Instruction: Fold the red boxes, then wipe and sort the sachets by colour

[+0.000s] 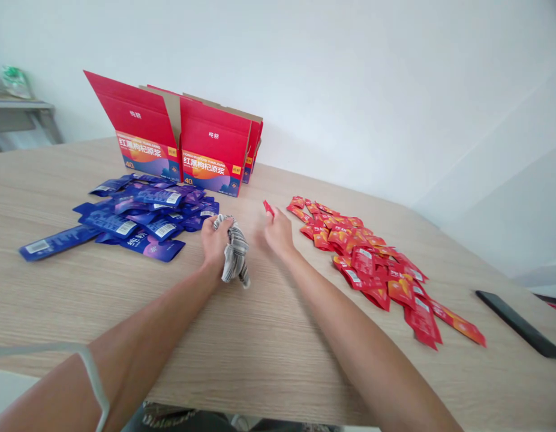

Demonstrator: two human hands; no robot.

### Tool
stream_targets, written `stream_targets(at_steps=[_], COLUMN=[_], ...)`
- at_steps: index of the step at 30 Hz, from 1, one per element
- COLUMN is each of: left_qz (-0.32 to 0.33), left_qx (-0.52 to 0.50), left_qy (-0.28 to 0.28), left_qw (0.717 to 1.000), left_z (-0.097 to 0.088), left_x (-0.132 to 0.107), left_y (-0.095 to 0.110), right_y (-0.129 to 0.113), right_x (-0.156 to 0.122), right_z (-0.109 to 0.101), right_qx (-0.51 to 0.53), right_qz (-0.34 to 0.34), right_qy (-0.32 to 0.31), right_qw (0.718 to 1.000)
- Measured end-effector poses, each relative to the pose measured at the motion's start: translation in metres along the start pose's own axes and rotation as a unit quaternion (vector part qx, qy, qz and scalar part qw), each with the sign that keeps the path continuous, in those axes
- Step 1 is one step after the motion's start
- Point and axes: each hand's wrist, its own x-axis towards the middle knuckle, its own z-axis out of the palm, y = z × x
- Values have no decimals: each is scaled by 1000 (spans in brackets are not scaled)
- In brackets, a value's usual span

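My left hand (214,243) is closed around a crumpled grey striped cloth (236,252) just above the table. To its right, my right hand (279,233) pinches a red sachet (269,208), of which only one end sticks out past the fingers. A heap of blue sachets (145,210) lies to the left of my left hand, in front of the boxes. Red sachets (365,261) are spread in a long pile to the right of my right hand, some overlapping.
Open red cartons (210,150) stand at the back left with their lids raised, close to the white wall (327,90). A flat black object (520,324) lies at the table's right side. A grey cord (95,378) crosses the lower left.
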Motion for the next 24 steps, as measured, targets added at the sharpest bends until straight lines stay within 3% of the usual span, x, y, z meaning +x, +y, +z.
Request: stream_targets(at_steps=[8, 13, 16, 22, 24], left_qz=[22, 17, 5, -4, -7], left_qx=[-15, -9, -7, -14, -16], left_qy=[-59, -78, -81, -90, -91], left_qw=[998, 997, 997, 996, 996], left_z=[3, 3, 3, 3, 5], left_x=[0, -3, -4, -9, -12], left_y=[-3, -1, -1, 5, 7], right_y=[14, 17, 18, 47, 63], right_x=[26, 28, 26, 19, 13], right_z=[40, 38, 4, -123, -153], right_qx=[-265, -330, -354, -400, -398], right_qz=[6, 16, 23, 119, 165], right_qy=[-109, -112, -75, 65, 86], right_qw=[958, 937, 932, 906, 898])
